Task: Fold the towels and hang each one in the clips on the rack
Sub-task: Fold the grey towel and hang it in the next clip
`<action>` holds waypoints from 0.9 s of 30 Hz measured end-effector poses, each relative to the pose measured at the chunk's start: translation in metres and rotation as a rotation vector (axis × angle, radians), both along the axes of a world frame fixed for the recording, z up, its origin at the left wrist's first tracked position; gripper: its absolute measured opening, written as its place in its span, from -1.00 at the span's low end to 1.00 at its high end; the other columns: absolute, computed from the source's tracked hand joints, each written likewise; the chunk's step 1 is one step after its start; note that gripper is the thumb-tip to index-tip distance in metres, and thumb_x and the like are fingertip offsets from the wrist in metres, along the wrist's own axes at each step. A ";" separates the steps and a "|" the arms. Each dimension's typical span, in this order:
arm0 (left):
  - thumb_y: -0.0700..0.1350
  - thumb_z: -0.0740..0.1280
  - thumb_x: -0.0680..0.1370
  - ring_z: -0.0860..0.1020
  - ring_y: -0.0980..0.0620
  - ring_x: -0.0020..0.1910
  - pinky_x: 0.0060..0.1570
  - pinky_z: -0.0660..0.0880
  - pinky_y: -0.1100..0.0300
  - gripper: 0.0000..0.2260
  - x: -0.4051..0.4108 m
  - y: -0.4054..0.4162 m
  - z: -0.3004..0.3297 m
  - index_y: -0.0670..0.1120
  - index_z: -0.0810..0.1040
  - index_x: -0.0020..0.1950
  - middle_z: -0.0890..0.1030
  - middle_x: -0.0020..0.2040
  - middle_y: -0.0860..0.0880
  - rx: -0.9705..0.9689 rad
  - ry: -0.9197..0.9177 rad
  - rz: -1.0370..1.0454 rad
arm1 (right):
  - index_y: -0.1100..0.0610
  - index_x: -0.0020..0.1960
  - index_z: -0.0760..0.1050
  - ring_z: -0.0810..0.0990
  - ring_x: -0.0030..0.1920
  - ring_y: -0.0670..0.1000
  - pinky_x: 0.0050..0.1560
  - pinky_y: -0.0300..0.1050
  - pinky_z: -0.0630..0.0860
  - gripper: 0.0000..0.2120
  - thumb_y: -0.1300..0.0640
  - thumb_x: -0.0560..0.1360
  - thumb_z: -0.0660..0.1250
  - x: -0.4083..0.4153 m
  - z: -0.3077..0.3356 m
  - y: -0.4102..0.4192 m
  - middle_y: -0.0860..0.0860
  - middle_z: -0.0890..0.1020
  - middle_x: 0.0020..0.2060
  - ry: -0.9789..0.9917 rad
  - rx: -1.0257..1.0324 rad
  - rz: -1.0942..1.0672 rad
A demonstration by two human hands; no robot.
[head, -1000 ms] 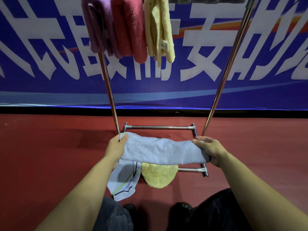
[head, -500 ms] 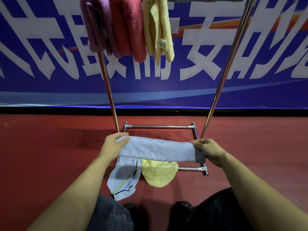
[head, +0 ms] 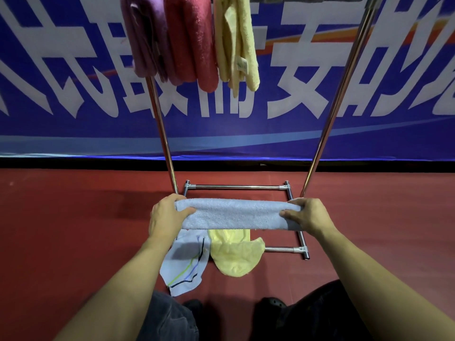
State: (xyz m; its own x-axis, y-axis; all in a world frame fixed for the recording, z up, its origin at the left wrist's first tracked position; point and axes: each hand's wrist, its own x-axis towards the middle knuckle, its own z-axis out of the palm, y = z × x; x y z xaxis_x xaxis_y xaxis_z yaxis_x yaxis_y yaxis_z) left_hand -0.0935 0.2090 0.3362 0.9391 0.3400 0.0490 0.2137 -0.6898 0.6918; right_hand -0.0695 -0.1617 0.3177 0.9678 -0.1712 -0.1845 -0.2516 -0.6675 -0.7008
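A pale blue towel (head: 236,214), folded into a long narrow band, stretches level between my hands above the rack's base. My left hand (head: 165,216) grips its left end with thumb on top. My right hand (head: 306,214) grips the right end the same way. High on the metal rack (head: 330,119) hang a purple towel (head: 144,38), a red towel (head: 193,43) and a yellow towel (head: 237,43); the clips that hold them are out of frame. On the floor below lie a white striped towel (head: 183,264) and a yellow towel (head: 234,254).
The rack's base frame (head: 236,187) sits on a red floor (head: 73,230). A blue banner with large white characters (head: 295,94) fills the wall behind. My knees in dark trousers (head: 320,313) are at the bottom edge.
Both hands have lifted the folded blue towel a little and pulled it straight and level; it now looks narrower and tauter.
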 end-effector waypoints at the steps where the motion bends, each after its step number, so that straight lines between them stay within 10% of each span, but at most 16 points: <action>1: -0.03 0.60 0.42 0.58 -0.07 -0.05 -0.09 0.41 0.13 -0.73 0.000 -0.002 0.000 -0.01 0.67 0.07 0.65 -0.11 0.01 0.011 -0.019 0.011 | 0.11 0.13 0.68 0.66 -0.05 0.03 -0.03 -0.13 0.55 -0.58 -0.04 0.34 0.63 -0.001 0.003 0.002 0.01 0.72 -0.10 -0.028 -0.020 -0.019; 8: -0.06 0.57 0.46 0.57 -0.12 -0.07 -0.08 0.40 0.07 -0.79 0.002 -0.004 -0.002 -0.03 0.59 -0.02 0.60 -0.08 -0.05 0.087 -0.037 -0.019 | 0.11 -0.20 0.54 0.56 -0.23 0.07 -0.34 -0.13 0.35 -0.72 -0.05 0.40 0.56 -0.010 0.016 0.011 -0.01 0.57 -0.33 -0.176 -0.191 -0.045; 14: -0.16 0.57 0.48 0.49 0.07 0.03 -0.12 0.38 0.46 -0.84 0.002 0.005 0.002 -0.10 0.62 -0.03 0.49 0.13 0.02 -0.201 0.008 -0.152 | 0.11 -0.18 0.58 0.57 0.12 0.07 0.10 -0.04 0.49 -0.65 -0.15 0.36 0.57 -0.004 0.013 -0.003 -0.02 0.57 0.13 -0.147 -0.071 -0.001; 20: 0.20 0.52 0.36 0.57 0.04 -0.16 -0.06 0.48 0.06 -0.63 0.003 0.016 0.008 -0.04 0.64 -0.03 0.67 -0.13 -0.05 -0.495 0.074 -0.217 | 0.18 -0.10 0.59 0.62 -0.21 0.02 -0.21 -0.08 0.53 -0.66 -0.05 0.39 0.60 -0.013 0.024 -0.012 0.06 0.69 -0.22 -0.087 0.337 -0.077; 27: 0.03 0.48 0.57 0.63 -0.03 -0.09 -0.04 0.55 0.03 -0.76 0.000 0.005 0.009 -0.12 0.60 0.08 0.70 -0.02 -0.14 -0.617 0.064 -0.186 | 0.20 0.04 0.59 0.69 -0.18 0.05 -0.24 -0.09 0.61 -0.67 -0.03 0.48 0.53 -0.018 0.023 -0.010 0.10 0.72 -0.14 -0.042 0.475 -0.067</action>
State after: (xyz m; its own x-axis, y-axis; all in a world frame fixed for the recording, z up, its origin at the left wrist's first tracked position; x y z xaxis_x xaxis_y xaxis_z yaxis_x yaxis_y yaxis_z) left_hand -0.0936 0.2143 0.3452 0.9797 0.1193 -0.1613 0.1827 -0.1986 0.9629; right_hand -0.0874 -0.1722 0.3410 0.9659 -0.1396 -0.2179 -0.2477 -0.2545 -0.9348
